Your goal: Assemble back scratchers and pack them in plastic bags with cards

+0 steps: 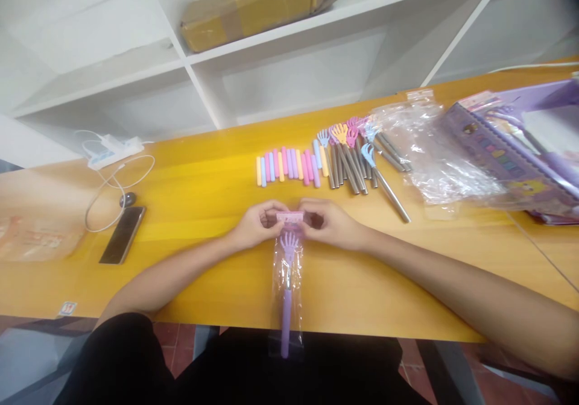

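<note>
My left hand (259,224) and my right hand (332,224) pinch the two sides of the pink header of a clear plastic bag (296,278). Inside the bag lies a purple back scratcher (286,314), its hand-shaped end up near the header and its purple handle toward me. The bag's lower end reaches past the table's front edge. Beyond my hands is a row of pastel handles (289,165). Right of them lies a pile of metal rods (351,167) with coloured hand-shaped ends, one blue-ended scratcher (389,188) lying apart at an angle.
Clear plastic bags (434,152) lie beside a purple box (502,146) at the right. A phone (122,235), white cable (93,203) and power strip (115,152) are at the left. A taped carton (253,10) sits on the shelf behind.
</note>
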Available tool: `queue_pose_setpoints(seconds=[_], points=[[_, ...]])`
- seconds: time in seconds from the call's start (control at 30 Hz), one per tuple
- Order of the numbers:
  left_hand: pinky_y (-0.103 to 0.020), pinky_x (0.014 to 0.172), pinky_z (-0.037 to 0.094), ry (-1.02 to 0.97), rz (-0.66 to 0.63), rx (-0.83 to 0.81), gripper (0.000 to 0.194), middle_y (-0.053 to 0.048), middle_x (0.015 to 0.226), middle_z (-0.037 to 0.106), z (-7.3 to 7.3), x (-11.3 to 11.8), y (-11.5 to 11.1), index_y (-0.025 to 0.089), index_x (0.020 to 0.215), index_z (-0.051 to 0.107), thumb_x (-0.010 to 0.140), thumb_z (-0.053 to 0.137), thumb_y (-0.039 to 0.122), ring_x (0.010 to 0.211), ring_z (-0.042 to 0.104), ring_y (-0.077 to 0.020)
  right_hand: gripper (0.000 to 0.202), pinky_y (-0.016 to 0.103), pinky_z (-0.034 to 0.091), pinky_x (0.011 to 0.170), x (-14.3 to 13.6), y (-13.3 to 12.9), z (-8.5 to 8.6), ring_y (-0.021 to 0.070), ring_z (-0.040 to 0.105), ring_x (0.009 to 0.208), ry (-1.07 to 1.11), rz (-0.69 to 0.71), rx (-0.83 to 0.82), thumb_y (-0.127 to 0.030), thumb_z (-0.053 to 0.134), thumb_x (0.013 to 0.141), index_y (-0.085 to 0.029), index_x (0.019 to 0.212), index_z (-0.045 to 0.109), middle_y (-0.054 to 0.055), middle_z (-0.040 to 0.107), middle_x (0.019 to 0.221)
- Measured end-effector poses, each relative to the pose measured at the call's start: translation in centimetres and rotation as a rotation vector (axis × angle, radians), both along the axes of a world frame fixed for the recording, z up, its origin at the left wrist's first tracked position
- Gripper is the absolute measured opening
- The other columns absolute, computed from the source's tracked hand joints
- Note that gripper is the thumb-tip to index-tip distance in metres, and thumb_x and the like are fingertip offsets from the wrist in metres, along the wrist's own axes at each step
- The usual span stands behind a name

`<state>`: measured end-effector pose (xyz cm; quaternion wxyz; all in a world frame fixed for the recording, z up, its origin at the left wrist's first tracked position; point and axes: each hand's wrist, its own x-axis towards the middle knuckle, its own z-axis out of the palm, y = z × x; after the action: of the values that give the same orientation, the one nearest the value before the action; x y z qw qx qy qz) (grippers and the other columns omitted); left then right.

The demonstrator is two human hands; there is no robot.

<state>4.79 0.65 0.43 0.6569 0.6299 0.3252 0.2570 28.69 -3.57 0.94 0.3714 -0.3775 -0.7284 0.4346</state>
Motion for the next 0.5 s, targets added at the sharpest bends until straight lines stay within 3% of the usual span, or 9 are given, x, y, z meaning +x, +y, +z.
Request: queue_pose_setpoints(seconds=[0.5], points=[[-0.021, 0.076, 0.055, -0.006, 0.003, 0.032, 0.034, -0.005, 0.095, 0.076, -0.21, -0.08, 0.07, 0.013, 0.111, 0.068, 0.081, 0.080, 0.023, 0.080, 0.072, -0.0114, 0.014, 0.023, 0.042, 0.047, 0.48, 0.30, -0.31, 0.0068, 0.051, 0.055, 0.042, 0.037, -0.096, -0.028, 0.066, 0.090, -0.018, 0.082, 0.059, -0.003, 0.053, 0.081]])
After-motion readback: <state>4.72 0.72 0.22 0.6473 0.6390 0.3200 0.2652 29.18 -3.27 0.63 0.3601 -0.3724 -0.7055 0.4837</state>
